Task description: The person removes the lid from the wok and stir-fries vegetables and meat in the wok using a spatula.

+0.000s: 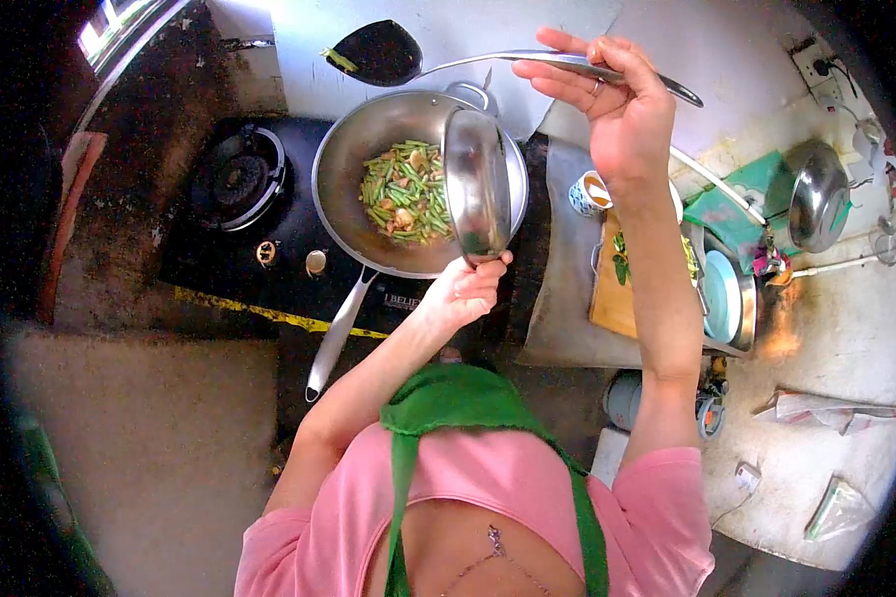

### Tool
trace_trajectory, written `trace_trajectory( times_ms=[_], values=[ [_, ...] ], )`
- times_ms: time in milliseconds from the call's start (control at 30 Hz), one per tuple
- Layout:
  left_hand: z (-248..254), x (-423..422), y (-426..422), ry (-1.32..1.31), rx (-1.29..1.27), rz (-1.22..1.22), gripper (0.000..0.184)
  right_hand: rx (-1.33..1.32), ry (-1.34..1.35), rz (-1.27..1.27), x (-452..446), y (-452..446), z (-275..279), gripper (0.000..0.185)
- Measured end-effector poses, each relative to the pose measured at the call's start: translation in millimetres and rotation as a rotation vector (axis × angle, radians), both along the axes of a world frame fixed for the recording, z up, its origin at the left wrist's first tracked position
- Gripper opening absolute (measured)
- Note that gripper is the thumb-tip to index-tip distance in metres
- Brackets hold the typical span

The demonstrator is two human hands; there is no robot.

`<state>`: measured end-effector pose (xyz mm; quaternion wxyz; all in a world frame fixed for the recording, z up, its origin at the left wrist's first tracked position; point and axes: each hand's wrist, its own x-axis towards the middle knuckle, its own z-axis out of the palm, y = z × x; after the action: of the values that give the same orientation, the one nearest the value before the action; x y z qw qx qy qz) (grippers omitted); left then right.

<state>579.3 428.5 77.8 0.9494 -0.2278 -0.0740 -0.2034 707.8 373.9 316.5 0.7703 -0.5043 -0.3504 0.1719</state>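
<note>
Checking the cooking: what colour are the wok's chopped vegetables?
Mostly green; the chopped vegetables show best in the head view.

Single head-worn camera, wide view, facing forward and steeply down; wearer's chest point(448, 542) close, wok point(340, 184) farther out.

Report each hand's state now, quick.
Left hand: holding the metal bowl tilted over the wok.
Right hand: holding the cooking utensil.

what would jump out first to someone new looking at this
Probably the wok on the stove, with chopped green pieces inside. Over its right side, the left hand holds a shiny metal bowl tipped on its side. At the top, the right hand holds up a dark-headed spatula, a green bit on its tip.
</note>
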Motion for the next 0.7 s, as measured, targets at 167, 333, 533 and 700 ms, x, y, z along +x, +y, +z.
trace_trajectory(
  times_ms=[167,333,533,700],
  values=[
    [1.9,-15.9,12.0,-0.052,0.053,0.02,0.023,-0.028,-0.003,-0.003,0.8,-0.9,-6.4,0.017],
    [19.1,-31.5,36.4,0.56,0.951,0.075,0.026,-0.043,0.015,-0.054,-1.3,-27.6,-5.8,0.019],
    [39.6,-36.5,37.4,0.366,1.539,0.291,0.022,-0.051,0.023,-0.061,-7.6,-101.4,-11.2,0.015],
    [45.3,-23.6,20.2,0.352,1.666,0.276,0.019,-0.237,0.0,-0.182,-26.1,-182.1,-18.5,0.021]
  ],
)
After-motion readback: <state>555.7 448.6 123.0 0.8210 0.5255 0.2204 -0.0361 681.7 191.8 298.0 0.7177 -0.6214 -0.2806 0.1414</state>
